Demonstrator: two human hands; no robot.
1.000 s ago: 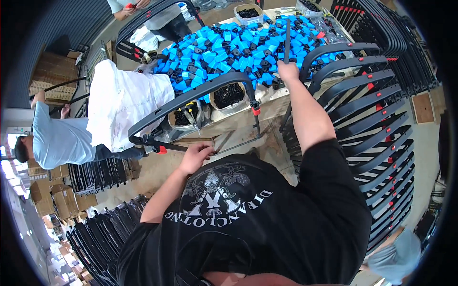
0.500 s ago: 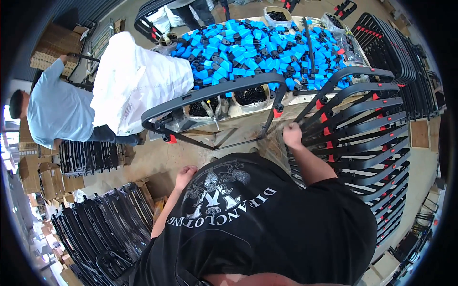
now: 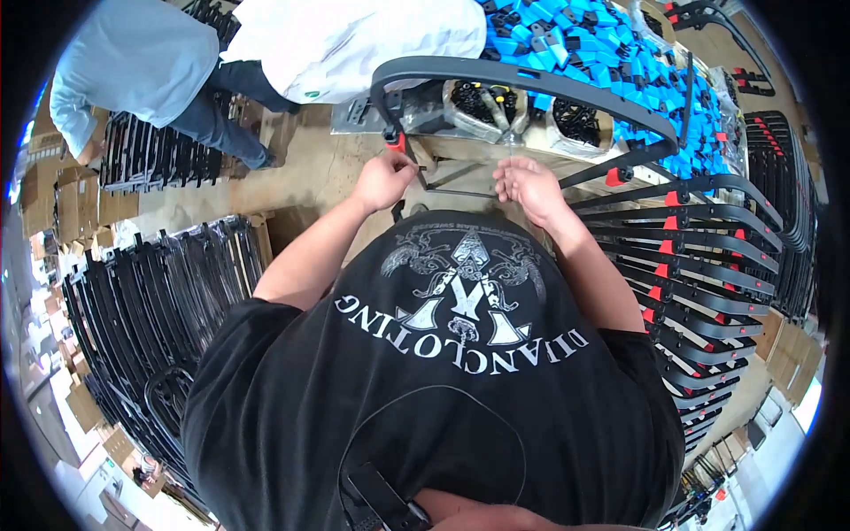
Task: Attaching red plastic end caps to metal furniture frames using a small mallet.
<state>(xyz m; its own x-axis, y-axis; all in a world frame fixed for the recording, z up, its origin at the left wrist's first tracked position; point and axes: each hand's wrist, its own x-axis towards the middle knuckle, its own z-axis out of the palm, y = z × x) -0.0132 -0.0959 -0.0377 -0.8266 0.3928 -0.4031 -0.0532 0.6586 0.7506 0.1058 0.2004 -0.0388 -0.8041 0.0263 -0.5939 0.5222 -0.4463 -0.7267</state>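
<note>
A black curved tubular frame (image 3: 575, 89) stands upright in front of me at the workbench, with a red clip (image 3: 395, 142) low on its left leg. My left hand (image 3: 383, 183) is just below that clip, with its fingers curled in; whether anything is between them I cannot make out. Across from it, my right hand (image 3: 529, 188) is raised under the frame's right part, fingers loosely bent and apart, with nothing visible in it. Both hands are in front of my body, a short gap between them.
Blue and black plastic parts (image 3: 567, 40) are heaped on the bench beside a white sack (image 3: 354, 44). Tubs of small black pieces (image 3: 578, 122) line its near edge. Similar frames (image 3: 708, 305) are stacked at right, black bars (image 3: 168, 283) at left. A co-worker (image 3: 146, 57) stands far left.
My left hand has risen from beside my body toward the frame's left leg. My right hand has left the stacked frames and moved inward. The view has swung, shifting the bench rightward.
</note>
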